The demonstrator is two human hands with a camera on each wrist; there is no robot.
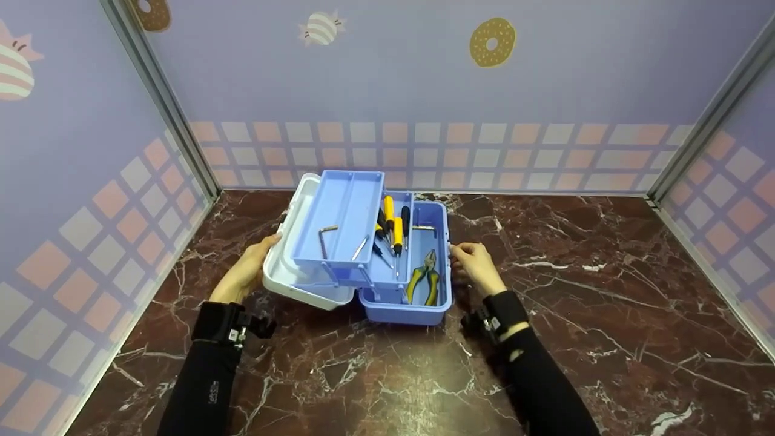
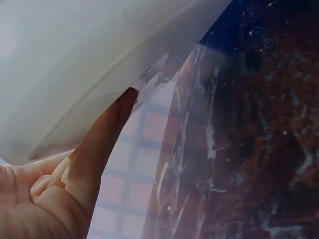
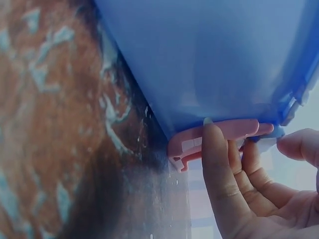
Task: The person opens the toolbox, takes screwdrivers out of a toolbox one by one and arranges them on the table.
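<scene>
An opened blue toolbox (image 1: 402, 315) lies mid-table, its white lid (image 1: 306, 297) folded out to the left. My left hand (image 1: 248, 266) supports the lid's outer left side; in the left wrist view a straight finger (image 2: 107, 124) lies against the white surface. At the box's right side is my right hand (image 1: 475, 263), fingers curled at a pink latch (image 3: 224, 130) on the blue wall, thumb near the rim. Yellow-green pliers (image 1: 430, 280) rest in the lower compartment. Several yellow and black screwdrivers (image 1: 398, 233) lie in the middle tray.
The raised upper tray (image 1: 339, 206) holds a hex key (image 1: 323, 239) and a small silver tool (image 1: 360, 247). Dark red marbled tabletop (image 1: 605, 339) surrounds the box. A patterned back wall (image 1: 424, 97) and side walls enclose the table.
</scene>
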